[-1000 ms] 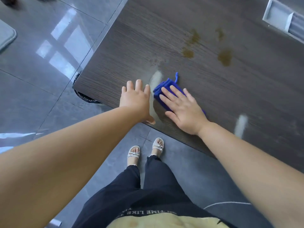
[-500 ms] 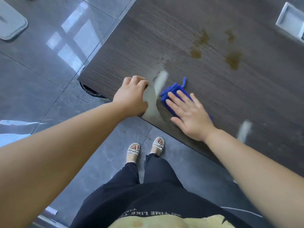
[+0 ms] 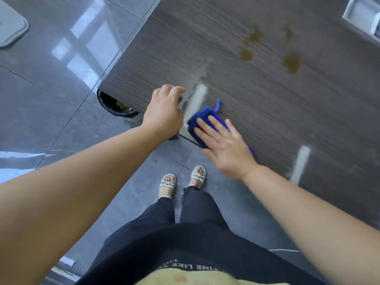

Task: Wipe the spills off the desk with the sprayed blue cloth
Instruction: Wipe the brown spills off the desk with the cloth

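A folded blue cloth (image 3: 202, 118) lies at the near edge of the dark wood desk (image 3: 267, 103). My right hand (image 3: 224, 145) lies flat on it with fingers spread, pressing it down; the hand partly overhangs the edge. My left hand (image 3: 164, 112) rests on the desk edge just left of the cloth, fingers curled under, holding nothing. Several brown spills (image 3: 291, 61) lie farther up the desk, apart from the cloth, one patch (image 3: 245, 55) to their left. A wet streak (image 3: 197, 99) glistens between my hands.
A bin with a black liner (image 3: 115, 109) stands on the floor under the desk's left corner. A white recessed tray (image 3: 362, 13) sits in the desk at top right. A grey mat (image 3: 10, 27) lies on the glossy tiled floor. My sandalled feet stand below the edge.
My left hand has gone from flat with fingers spread to curled at the desk edge. My right hand and the cloth have slid a little toward the near edge.
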A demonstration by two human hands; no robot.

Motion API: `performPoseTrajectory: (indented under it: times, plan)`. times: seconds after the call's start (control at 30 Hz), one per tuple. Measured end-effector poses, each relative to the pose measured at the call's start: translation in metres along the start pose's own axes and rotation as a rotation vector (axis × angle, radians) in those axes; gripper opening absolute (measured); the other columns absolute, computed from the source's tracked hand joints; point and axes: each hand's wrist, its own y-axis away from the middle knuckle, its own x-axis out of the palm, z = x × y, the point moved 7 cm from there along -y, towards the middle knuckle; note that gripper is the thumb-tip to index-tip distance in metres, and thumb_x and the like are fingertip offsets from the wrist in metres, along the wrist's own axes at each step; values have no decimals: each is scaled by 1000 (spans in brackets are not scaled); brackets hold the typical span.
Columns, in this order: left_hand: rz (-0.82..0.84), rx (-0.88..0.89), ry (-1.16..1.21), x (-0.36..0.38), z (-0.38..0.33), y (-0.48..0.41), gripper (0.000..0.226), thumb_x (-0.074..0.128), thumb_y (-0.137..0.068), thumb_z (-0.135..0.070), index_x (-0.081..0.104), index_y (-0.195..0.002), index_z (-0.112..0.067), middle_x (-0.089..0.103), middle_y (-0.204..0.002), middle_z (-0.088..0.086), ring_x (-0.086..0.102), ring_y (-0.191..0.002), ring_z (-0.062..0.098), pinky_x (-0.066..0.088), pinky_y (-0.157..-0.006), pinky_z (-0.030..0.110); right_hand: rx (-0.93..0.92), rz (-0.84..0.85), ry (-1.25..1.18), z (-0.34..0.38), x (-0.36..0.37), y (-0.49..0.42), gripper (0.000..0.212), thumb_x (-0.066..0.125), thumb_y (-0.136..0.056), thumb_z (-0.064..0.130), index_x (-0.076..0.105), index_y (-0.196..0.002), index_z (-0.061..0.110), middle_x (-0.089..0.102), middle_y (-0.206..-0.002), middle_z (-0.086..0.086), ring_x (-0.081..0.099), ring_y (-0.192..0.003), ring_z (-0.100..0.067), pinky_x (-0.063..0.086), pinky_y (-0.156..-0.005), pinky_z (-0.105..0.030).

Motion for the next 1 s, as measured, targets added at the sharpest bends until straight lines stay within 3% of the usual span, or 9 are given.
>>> performPoseTrajectory:
  times: [0.07,0.27,0.33,0.47,0.57,0.73,0.8,0.93,1.0]
  plan:
    - [38,21,-43,5,-1,3,52,43,-89,-3,39,-140,-13,38,-140,9,27,-131,28,30,-103,35,84,7,16,-37,-6,25,53,34,-94,36,34,-144,21,31,-151,1,24,-139,-22,19,-112,-53]
    - [43,47,-138,13,-11,8,48,44,-90,-9,41,-138,-15,37,-141,6,24,-133,27,29,-104,34,797,-50,-4,-78,-19,-11,56,30,-100,36,12,-151,21,5,-160,3,3,-146,-22,6,-115,-51]
    - [31,37,-174,14,-15,7,48,45,-90,-12,41,-138,-16,38,-140,6,26,-131,27,26,-103,32,694,-65,-37,-47,-13,-29,57,29,-99,39,17,-151,19,10,-159,0,8,-146,-24,7,-114,-52]
    - [58,22,-251,17,-24,-1,47,49,-89,-19,43,-136,-15,38,-139,7,31,-126,30,29,-101,35,141,30,-22,-10,-3,3,53,34,-94,38,41,-141,16,35,-151,-3,30,-139,-27,22,-109,-56]
    - [120,-26,-359,21,-31,-11,46,51,-89,-29,42,-133,-15,34,-138,8,32,-124,33,32,-97,39,107,50,17,-62,-9,39,51,33,-95,38,35,-143,20,30,-152,1,24,-140,-23,21,-111,-56]
    - [137,42,-473,30,-61,-33,55,53,-87,-47,42,-129,-15,33,-138,9,32,-124,32,33,-97,39,943,-56,-88,-156,-29,26,53,27,-101,38,15,-151,24,4,-160,6,1,-146,-18,6,-117,-49]
    - [144,79,-450,35,-80,-45,58,54,-85,-51,42,-130,-16,32,-139,9,30,-126,32,32,-100,39,1063,-86,-95,-145,-29,7,56,26,-101,40,10,-152,22,-1,-160,6,-2,-146,-18,2,-116,-48]
    - [146,116,-394,42,-108,-71,66,57,-82,-57,39,-134,-19,28,-143,8,25,-131,31,30,-104,39,549,-17,-38,-101,-21,4,56,28,-97,40,27,-148,18,19,-157,0,17,-144,-25,16,-113,-52]
    - [189,91,-450,45,-112,-87,88,59,-75,-67,28,-143,-21,21,-149,8,16,-137,32,25,-109,41,310,48,16,-115,-18,32,55,30,-94,39,36,-145,18,29,-154,-2,27,-141,-26,24,-110,-53]
